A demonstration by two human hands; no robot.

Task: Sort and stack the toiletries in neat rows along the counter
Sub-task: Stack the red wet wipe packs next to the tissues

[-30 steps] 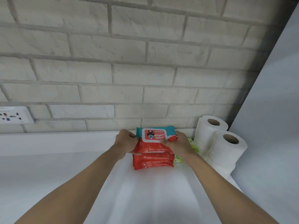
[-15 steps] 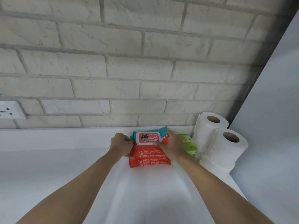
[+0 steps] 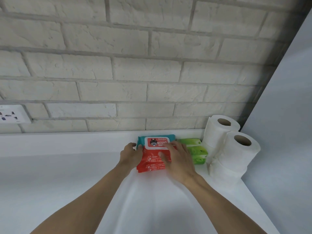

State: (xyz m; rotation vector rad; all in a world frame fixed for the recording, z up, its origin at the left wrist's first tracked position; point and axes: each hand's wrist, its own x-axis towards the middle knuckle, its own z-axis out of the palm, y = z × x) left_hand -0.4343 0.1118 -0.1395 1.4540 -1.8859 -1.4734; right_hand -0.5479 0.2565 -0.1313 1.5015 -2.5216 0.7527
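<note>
A stack of red and teal baby wipes packs lies on the white counter near the brick wall. My left hand grips the stack's left side, fingers curled round its edge. Over the top pack and the stack's front right lies my right hand, fingers spread and fairly straight. Right of the stack sit stacked green wipes packs, touching or nearly touching it. Two columns of white toilet paper rolls stand in the right corner.
A brick wall backs the counter. A wall socket is at the left. A pale panel closes off the right side. The counter stretches bare and white to the left of the stack.
The wipes stack was set down and pushed back towards the wall, beside the green packs. My right hand shifted from gripping the stack's right end to lying over its top.
</note>
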